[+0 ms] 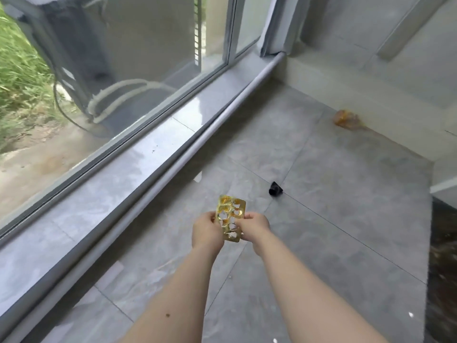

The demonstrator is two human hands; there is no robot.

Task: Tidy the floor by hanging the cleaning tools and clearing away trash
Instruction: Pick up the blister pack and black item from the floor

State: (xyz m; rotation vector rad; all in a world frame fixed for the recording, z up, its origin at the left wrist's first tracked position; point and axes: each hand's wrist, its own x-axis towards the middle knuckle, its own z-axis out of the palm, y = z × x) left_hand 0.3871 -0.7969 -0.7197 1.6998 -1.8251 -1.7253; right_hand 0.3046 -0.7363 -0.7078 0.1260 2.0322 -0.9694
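Gold foil catches the light between my two hands: an emptied blister pack point(229, 219), its pockets torn open, held upright above the grey tile floor point(346, 219). My left hand point(206, 231) pinches its left edge and my right hand point(254, 225) closes on its right edge, so both are clamped on the same piece of trash, well clear of the ground.

I judge this to be the trash-clearing step, with this one piece lifted and not yet disposed of. Just beyond the pack, a small black object point(275, 188) lies on the tile, apart from everything else. Farther off, near the base of the right-hand wall, sits a crumpled amber wrapper point(345, 118); it is too blurred for me to say more. To my left runs the grey window sill point(123, 174) under the glass.

No bin and no cleaning tools show here. Next I would pass the pack to one hand, freeing the other to stoop for the black piece.
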